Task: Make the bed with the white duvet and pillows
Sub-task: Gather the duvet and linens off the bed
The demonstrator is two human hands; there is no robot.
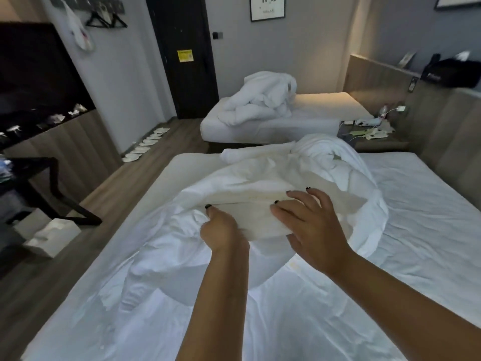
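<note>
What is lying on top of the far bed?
A crumpled white duvet is heaped at one end of the far bed. The rest of that mattress shows bare white sheet. Whatever lies under the heap, pillows perhaps, is covered and cannot be seen.

white duvet point(299, 175), black door point(182, 56), yellow sticker point(184, 55)

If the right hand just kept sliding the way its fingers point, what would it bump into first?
The right hand points up-left across the cream folded bedding it rests on. Going on, it would probably meet the bunched white duvet heaped just beyond, though depth is hard to judge.
</note>
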